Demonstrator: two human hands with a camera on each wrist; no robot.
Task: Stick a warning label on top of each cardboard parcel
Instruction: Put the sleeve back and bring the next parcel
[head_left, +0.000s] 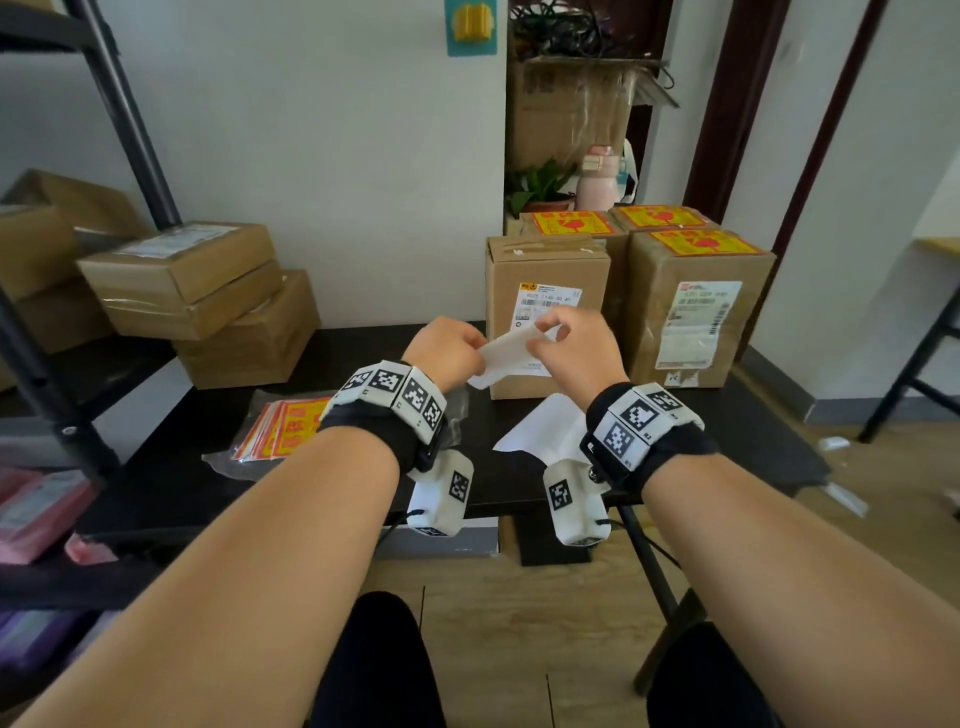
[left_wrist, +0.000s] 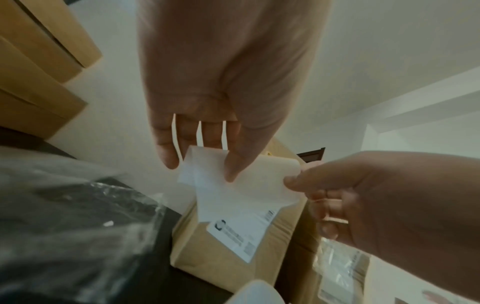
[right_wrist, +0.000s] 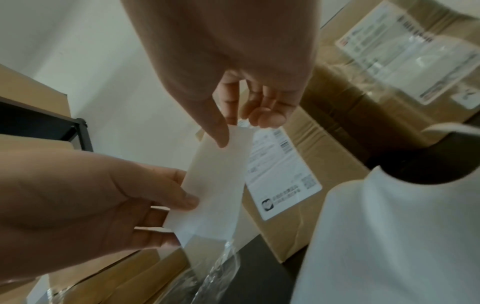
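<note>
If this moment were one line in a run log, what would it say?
step: peeling label | left hand: pinches label sheet | right hand: pinches its corner | front parcel: top unlabelled

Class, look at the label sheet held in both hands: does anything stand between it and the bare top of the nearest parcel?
Nothing visible does. The label sheet is in front of the nearest parcel, whose top is bare and unobstructed.

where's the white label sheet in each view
Head: white paper label sheet, centre, pinched between left hand and right hand.
Left wrist: centre, under the fingers.
Right wrist: centre.
Shared landmark: the brown cardboard parcel with a white shipping slip behind it.
</note>
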